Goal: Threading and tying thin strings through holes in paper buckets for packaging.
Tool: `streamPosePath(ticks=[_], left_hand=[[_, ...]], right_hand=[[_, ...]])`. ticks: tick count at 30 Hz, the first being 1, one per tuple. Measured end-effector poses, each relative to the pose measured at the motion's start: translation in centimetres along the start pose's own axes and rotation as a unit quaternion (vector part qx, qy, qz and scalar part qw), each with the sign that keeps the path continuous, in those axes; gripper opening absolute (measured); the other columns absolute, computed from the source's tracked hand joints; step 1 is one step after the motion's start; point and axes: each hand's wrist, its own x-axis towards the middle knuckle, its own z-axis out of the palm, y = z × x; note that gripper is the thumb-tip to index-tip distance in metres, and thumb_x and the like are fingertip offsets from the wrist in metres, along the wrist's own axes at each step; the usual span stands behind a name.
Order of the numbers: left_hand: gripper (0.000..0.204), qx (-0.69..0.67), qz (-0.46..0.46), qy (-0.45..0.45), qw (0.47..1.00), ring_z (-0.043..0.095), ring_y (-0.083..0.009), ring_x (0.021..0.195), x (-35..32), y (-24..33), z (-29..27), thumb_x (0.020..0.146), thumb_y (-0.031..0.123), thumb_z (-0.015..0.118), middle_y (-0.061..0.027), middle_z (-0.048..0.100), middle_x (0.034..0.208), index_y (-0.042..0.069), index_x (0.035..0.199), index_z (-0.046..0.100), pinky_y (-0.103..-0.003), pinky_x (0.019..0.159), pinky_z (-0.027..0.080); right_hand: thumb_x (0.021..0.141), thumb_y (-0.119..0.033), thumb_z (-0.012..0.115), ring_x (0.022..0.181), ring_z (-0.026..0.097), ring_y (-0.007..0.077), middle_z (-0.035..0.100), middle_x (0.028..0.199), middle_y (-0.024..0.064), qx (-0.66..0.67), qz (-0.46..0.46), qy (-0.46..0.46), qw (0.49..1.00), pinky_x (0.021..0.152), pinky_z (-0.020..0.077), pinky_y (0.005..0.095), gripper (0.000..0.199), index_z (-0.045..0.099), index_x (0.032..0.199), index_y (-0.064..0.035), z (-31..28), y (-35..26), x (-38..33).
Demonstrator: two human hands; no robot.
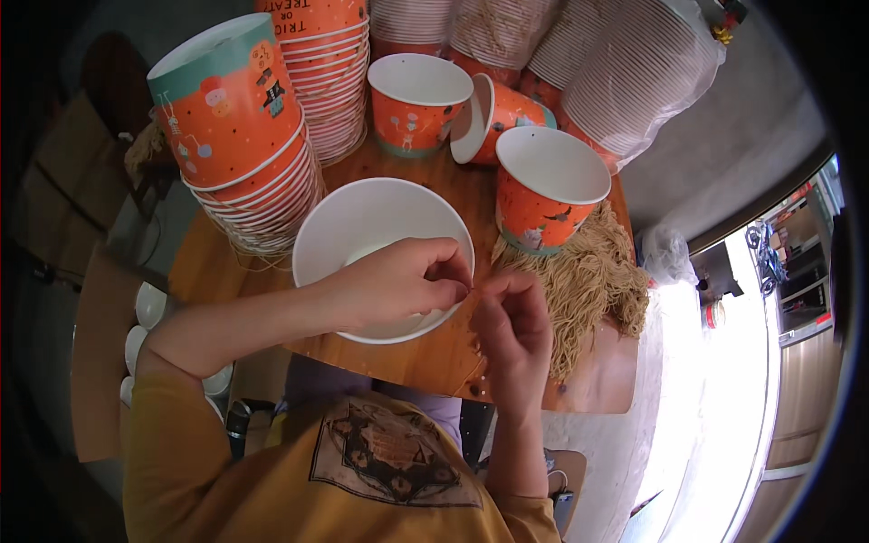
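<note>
Both hands pinch at the rim of a tilted orange paper bucket (pixel 385 258): left hand (pixel 398 282), right hand (pixel 514 330), fingertips closed together.

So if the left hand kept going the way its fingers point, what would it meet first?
The left hand points rightward over the white-lined orange paper bucket; it would first meet the right hand's fingertips, almost touching already. Depth is unclear.

The paper bucket (pixel 380 258) under the hands is plain white inside, orange with small white specks outside. The stacked buckets (pixel 240 136) are orange with a teal band and small cartoon figures. The upright bucket (pixel 548 185) is orange with dark shapes and a white interior. The string bundle (pixel 588 281) is tan. The table (pixel 416 353) is brown wood. The sleeve (pixel 181 452) is mustard yellow.
</note>
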Motion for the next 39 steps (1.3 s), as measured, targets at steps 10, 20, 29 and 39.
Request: streamPosePath(ticks=[10, 20, 29, 39], left_hand=[[0.02, 0.091, 0.024, -0.053, 0.994, 0.058, -0.009, 0.09, -0.3, 0.2, -0.2, 0.092, 0.017, 0.064, -0.001, 0.064, 0.096, 0.003, 0.106, 0.061, -0.026, 0.083, 0.047], [0.017, 0.188, 0.081, -0.036, 0.978, 0.06, -0.0093, 0.088, -0.4, 0.5, 0.4, 0.091, 0.017, 0.065, -0.0027, 0.066, 0.094, 0.004, 0.102, 0.067, -0.027, 0.08, 0.048], [0.022, 0.127, 0.021, -0.06, 0.99, 0.056, -0.007, 0.081, 0.3, 0.9, 0.6, 0.094, 0.024, 0.062, 0.001, 0.064, 0.086, 0.004, 0.099, 0.068, -0.023, 0.075, 0.045], [0.024, 0.058, -0.021, -0.045, 0.997, 0.049, -0.0046, 0.069, 1.3, 0.3, 1.3, 0.093, 0.025, 0.062, 0.0028, 0.056, 0.071, 0.002, 0.095, 0.067, -0.023, 0.065, 0.042]], right_hand=[[0.093, -0.012, 0.06, 0.055, 0.047, 0.0005, 0.061, 0.076, -0.002, 0.06, 0.069, -0.036, 0.995, 0.045, 0.032, 0.0148, 0.011, 0.059, 0.103, -0.0072, -1.7, -0.6, 1.9], [0.094, -0.015, 0.06, 0.062, 0.057, 0.0032, 0.065, 0.078, 0.0021, 0.079, 0.065, -0.063, 0.993, 0.048, 0.0358, 0.0153, 0.012, 0.061, 0.101, -0.0052, -2.9, -0.5, 3.4], [0.096, -0.013, 0.055, 0.062, 0.054, 0.0046, 0.063, 0.085, 0.004, 0.186, 0.09, 0.075, 0.976, 0.054, 0.0419, 0.0174, 0.009, 0.059, 0.101, -0.0053, -3.1, 1.1, 0.4], [0.082, -0.003, 0.072, 0.053, 0.043, 0.0057, 0.051, 0.074, 0.0006, -0.336, -0.139, 0.145, 0.92, 0.049, 0.0358, 0.0206, 0.013, 0.064, 0.091, -0.0037, -2.3, 1.9, -1.7]])
